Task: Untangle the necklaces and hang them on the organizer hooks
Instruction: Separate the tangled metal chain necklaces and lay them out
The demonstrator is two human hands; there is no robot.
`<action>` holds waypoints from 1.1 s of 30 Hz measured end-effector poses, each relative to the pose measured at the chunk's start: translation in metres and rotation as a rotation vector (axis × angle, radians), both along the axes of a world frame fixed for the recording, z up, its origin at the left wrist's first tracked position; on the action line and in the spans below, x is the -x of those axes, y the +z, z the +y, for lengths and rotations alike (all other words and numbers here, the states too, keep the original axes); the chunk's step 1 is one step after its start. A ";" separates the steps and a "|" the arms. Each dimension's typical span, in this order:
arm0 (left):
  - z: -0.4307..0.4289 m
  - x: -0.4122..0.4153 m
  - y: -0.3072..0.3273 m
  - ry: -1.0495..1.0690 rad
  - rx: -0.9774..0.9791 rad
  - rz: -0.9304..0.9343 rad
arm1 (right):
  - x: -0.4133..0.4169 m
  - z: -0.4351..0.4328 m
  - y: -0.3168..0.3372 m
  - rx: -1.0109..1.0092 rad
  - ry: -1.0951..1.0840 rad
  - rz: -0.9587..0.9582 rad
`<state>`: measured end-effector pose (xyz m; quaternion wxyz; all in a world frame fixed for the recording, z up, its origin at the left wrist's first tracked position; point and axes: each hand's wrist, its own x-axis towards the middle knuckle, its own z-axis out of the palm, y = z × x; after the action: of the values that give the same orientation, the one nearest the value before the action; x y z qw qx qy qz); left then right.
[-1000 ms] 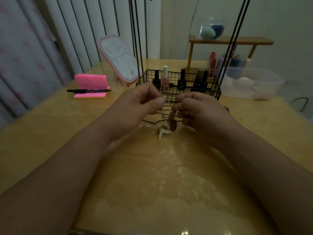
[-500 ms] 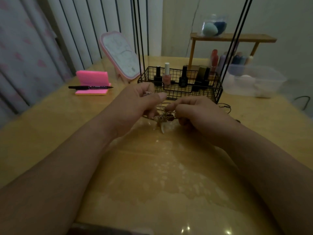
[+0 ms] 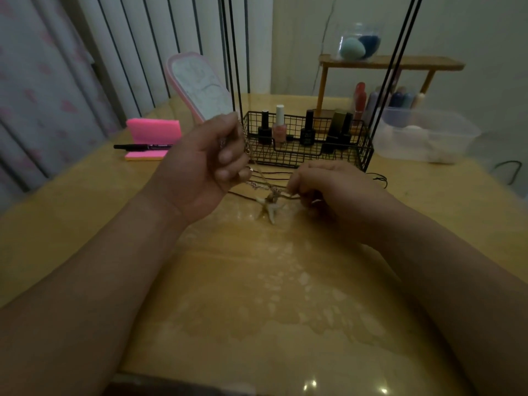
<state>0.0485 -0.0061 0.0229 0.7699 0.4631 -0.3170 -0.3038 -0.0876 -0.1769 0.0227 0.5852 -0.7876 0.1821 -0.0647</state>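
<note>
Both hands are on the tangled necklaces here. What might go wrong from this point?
1. The left hand lifts a chain while the right hand pinches the tangle by the pale pendant; pulling apart may tighten the knot or snap a thin link.
2. Dark cords trail beside the wire basket and might snag on its mesh as the tangle rises.

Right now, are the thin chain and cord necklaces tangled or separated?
Tangled: the thin chain and cord necklaces bunch in one knot at the pale starfish pendant.
</note>
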 end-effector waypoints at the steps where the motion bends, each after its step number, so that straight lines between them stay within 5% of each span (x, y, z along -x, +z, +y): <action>1: 0.000 0.001 0.000 -0.007 -0.009 0.010 | -0.003 0.001 0.003 -0.049 -0.013 -0.023; 4: 0.000 0.001 0.002 -0.024 -0.004 0.057 | -0.006 -0.001 0.007 -0.150 -0.053 -0.013; 12: 0.001 0.006 0.005 -0.249 0.171 0.044 | -0.008 0.019 -0.012 0.337 0.276 -0.101; 18: 0.008 0.000 0.009 -0.449 0.227 0.079 | -0.013 0.024 -0.014 0.440 0.347 -0.097; 26: 0.016 -0.020 0.000 -0.140 0.118 0.129 | 0.005 -0.017 -0.001 -0.092 0.401 -0.104; 33: 0.000 0.002 -0.013 0.188 -0.397 -0.318 | 0.008 -0.035 0.006 -0.333 0.403 -0.191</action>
<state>0.0466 -0.0057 0.0104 0.6292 0.6744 -0.3239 -0.2107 -0.0955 -0.2120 0.0287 0.7220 -0.6913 -0.0263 0.0099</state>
